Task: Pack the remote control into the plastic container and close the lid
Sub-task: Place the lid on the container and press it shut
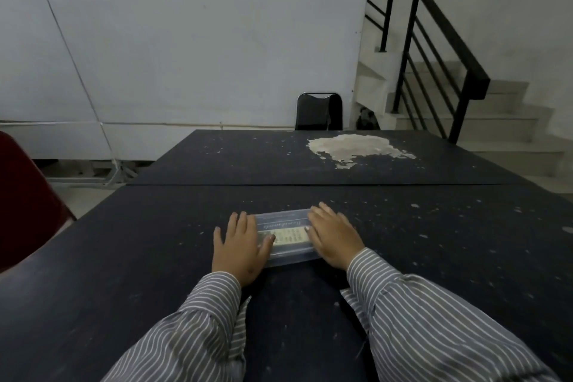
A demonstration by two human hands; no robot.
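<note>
Inside, the remote control (286,236) fills the lidded plastic container (283,239).

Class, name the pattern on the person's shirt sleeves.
Thin white stripes on grey sleeves, clearest in the head view.

— Position of the plastic container (283,239)?
— On the near table (155,257), lid (280,219) on, remote control (286,236) inside. Left hand (238,246) flat over its left end, right hand (333,237) over its right end.
— Behind?
— A second table (248,158) abuts; a chair (319,112) beyond it, stairs (496,121) to the right
</note>
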